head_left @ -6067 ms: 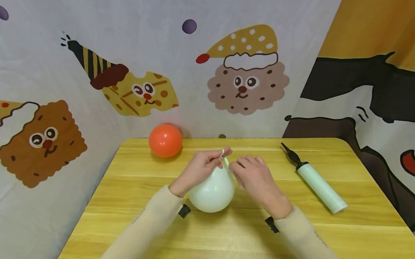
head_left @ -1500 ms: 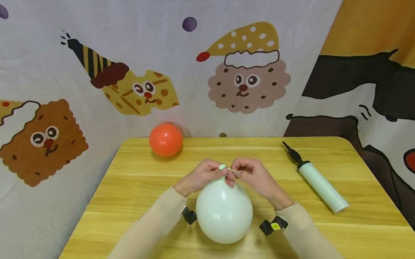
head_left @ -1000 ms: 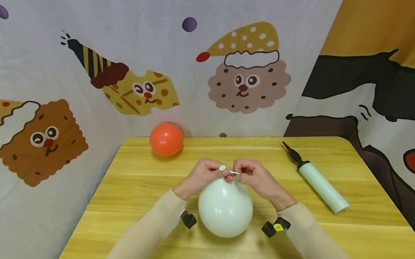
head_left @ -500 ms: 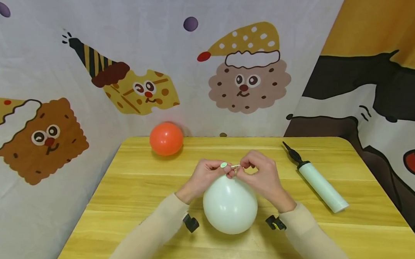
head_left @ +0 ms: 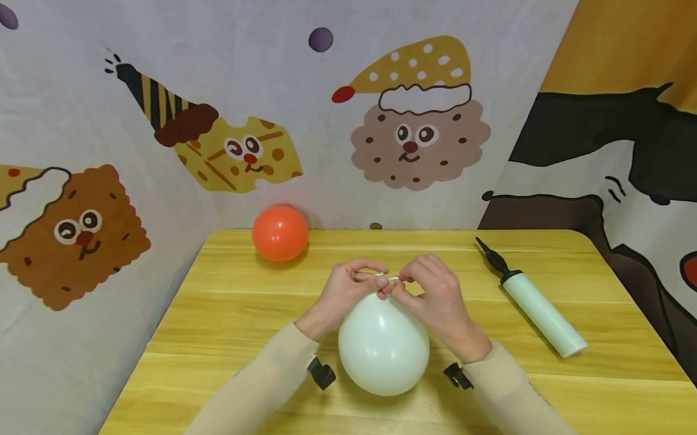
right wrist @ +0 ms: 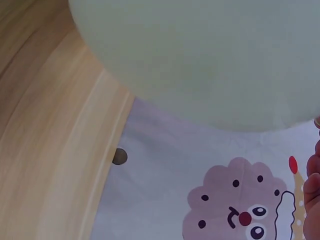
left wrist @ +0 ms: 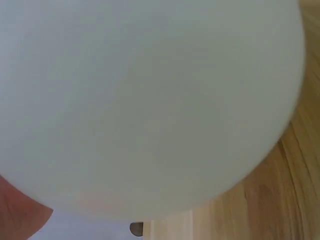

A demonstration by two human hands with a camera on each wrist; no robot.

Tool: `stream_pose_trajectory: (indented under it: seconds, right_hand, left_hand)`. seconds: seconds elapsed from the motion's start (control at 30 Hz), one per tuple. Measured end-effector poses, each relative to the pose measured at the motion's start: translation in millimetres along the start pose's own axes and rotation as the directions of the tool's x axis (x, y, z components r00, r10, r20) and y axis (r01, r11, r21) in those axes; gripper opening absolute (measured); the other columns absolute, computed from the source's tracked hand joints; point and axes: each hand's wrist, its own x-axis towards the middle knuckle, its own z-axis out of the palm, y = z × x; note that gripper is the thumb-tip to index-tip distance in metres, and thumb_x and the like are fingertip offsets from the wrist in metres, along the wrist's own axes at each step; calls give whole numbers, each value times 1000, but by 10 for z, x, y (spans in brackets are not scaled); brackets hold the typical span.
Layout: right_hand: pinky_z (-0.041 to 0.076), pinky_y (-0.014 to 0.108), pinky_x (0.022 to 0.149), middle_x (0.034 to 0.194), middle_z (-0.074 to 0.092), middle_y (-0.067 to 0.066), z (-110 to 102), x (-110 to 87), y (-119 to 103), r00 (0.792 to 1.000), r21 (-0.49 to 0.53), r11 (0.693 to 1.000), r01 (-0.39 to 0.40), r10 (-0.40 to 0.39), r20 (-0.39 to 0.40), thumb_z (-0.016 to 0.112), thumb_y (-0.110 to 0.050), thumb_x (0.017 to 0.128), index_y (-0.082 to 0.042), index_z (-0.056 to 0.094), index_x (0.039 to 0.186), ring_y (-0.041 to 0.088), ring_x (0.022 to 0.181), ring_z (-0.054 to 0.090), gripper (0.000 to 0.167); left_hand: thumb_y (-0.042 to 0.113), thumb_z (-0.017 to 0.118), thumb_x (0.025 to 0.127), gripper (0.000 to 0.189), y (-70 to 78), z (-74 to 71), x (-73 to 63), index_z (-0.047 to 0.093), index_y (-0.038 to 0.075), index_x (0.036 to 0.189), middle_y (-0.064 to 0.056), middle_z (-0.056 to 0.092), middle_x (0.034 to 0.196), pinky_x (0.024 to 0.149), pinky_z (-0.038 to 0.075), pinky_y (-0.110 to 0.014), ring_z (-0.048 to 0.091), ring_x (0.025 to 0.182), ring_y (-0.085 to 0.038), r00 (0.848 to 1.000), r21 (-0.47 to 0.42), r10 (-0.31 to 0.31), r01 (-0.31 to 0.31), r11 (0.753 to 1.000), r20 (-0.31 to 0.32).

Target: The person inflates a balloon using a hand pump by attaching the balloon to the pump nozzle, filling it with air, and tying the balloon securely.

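A pale mint balloon (head_left: pixel 383 349), inflated and round, hangs below both hands with its neck upward. My left hand (head_left: pixel 347 292) pinches the neck from the left, thumb and fingers meeting at the top of the balloon. From the right, my right hand (head_left: pixel 436 297) pinches the thin stretched end of the neck between fingertips. The exact wrap of the neck is too small to tell. In the left wrist view the balloon (left wrist: pixel 150 100) fills most of the picture, and in the right wrist view the balloon (right wrist: pixel 210 60) covers the top, with some fingertips at the right edge.
An inflated orange-red balloon (head_left: pixel 280 233) rests at the back left of the wooden table (head_left: pixel 215 379). A mint hand pump (head_left: pixel 544 314) with a black nozzle lies on the right. Behind the table hangs a cartoon-printed cloth (head_left: pixel 322 147).
Six seconds ago the balloon looked smaller and sat further left. In the last second, the right hand's fingers have shifted around the neck end, and the neck's round mouth has turned nearly edge-on.
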Motion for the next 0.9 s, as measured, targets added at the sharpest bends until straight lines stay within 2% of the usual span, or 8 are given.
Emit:
stream_pose_trajectory:
  seconds: [0.17, 0.3, 0.57, 0.77, 0.9]
  right_hand:
    - [53, 31, 58, 78, 66, 2, 20, 6, -11, 1000, -9, 1000, 9, -9, -15, 76, 6, 72, -7, 66, 80, 18, 73, 59, 19]
    - [54, 32, 58, 78, 66, 2, 32, 8, -10, 1000, -5, 1000, 7, -7, -13, 76, 7, 72, -7, 67, 80, 18, 73, 60, 18]
    - [54, 34, 60, 79, 67, 2, 25, 4, -9, 1000, 8, 1000, -17, 17, 5, 74, 7, 73, -7, 67, 80, 18, 74, 60, 18]
    - [55, 35, 60, 78, 66, 2, 9, -4, 9, 999, 14, 999, -35, 34, 14, 75, 6, 74, -8, 66, 80, 19, 74, 61, 17]
    - [55, 35, 61, 77, 66, 2, 3, -6, 17, 999, 15, 999, -48, 48, 24, 74, 4, 76, -8, 66, 79, 18, 74, 60, 15]
  left_hand:
    - [5, 71, 98, 19, 26, -12, 3, 57, 1, 110, -7, 75, 78, 65, 60, -29, 72, 73, -16, 999, 2, -36, 36, 999, -5]
    - [6, 72, 97, 12, 28, -23, 2, 64, -1, 102, -6, 76, 79, 64, 60, -28, 72, 72, -15, 999, 1, -33, 33, 999, -6]
    - [7, 73, 97, 17, 22, -40, -7, 73, -7, 106, -5, 76, 85, 67, 59, -26, 71, 74, -13, 1000, 14, -20, 20, 1000, -8]
    - [11, 67, 102, 22, 15, -80, -25, 72, -6, 115, -6, 77, 89, 71, 60, -27, 71, 79, -14, 998, 50, -10, 7, 999, 63]
    - [11, 63, 103, 24, 41, -89, -40, 70, -5, 120, -5, 76, 91, 78, 61, -29, 71, 84, -15, 994, 60, -1, -6, 998, 107]
